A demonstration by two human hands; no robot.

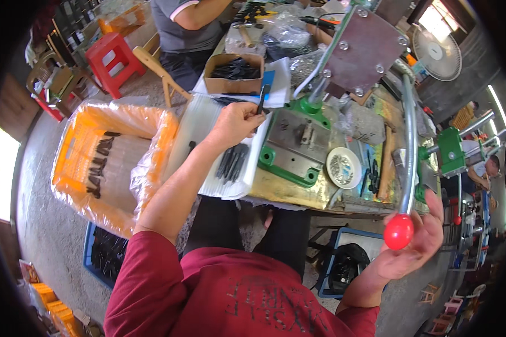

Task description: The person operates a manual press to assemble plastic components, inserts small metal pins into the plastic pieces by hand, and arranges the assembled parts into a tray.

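My left hand [234, 124] pinches a slim black strip-shaped part [262, 96], holding it upright just left of the green-framed press base [276, 160]. Its exact kind is too small to make out. Below that hand, several similar black parts [232, 163] lie on white plastic sheeting [211, 182]. My right hand [413, 253] is open, fingers apart, around the far side of the red ball knob [398, 231] on the press lever [409, 135]. Whether the palm touches the knob is unclear. A small metal fixture [307, 135] stands on the press bed.
A white bowl [356, 178] of small metal pieces stands right of the press. Behind my left hand is a cardboard box [225, 86] of black parts. An orange plastic-lined crate [67, 163] is at left. Another person [186, 33] sits across the table; a fan [436, 53] stands behind.
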